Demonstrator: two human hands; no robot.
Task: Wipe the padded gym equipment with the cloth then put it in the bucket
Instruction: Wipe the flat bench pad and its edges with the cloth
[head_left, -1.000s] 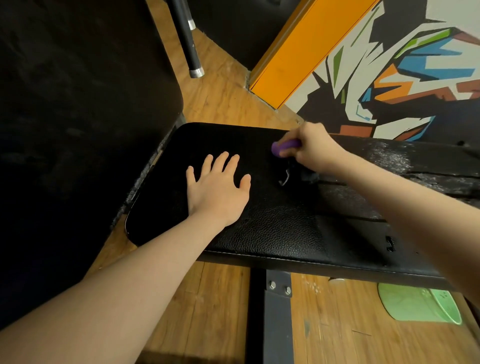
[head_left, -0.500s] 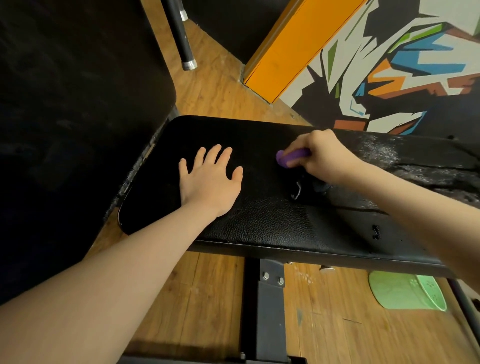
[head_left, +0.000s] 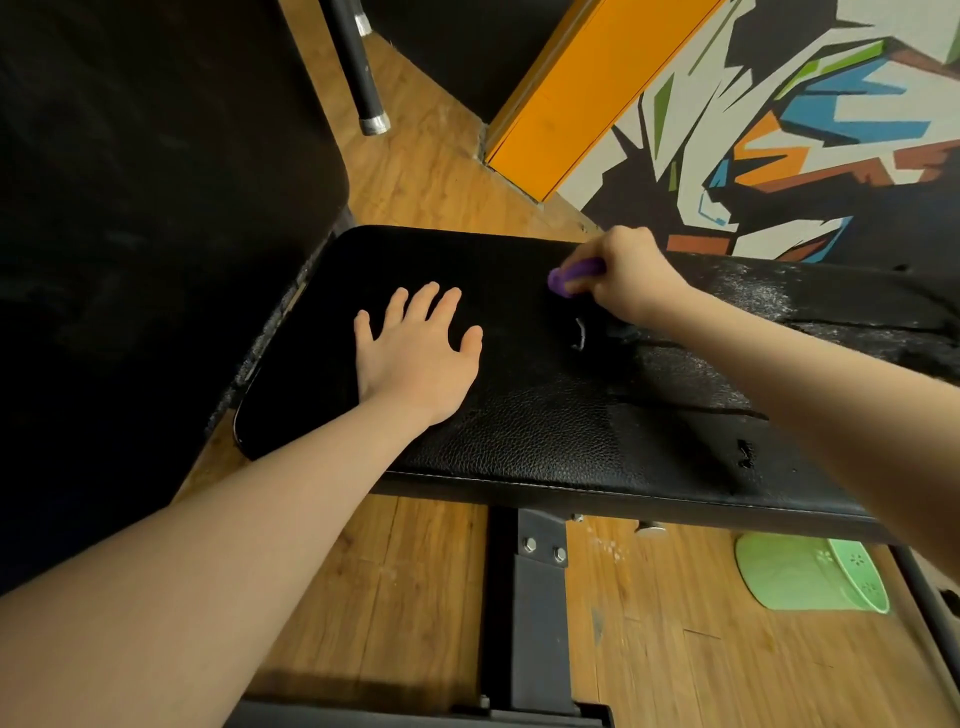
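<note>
Cloth (head_left: 575, 276), purple, is bunched in my right hand (head_left: 628, 275) near the bench's (head_left: 545, 415) far edge; my left hand (head_left: 415, 353) lies flat, fingers spread.

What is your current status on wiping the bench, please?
Left hand flat on black padded bench. Right hand grips purple cloth against pad. Green plastic bucket on floor under bench, path clear.

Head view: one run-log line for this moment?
left hand flat on black padded bench | right hand grips purple cloth on bench | green plastic bucket on floor
</note>
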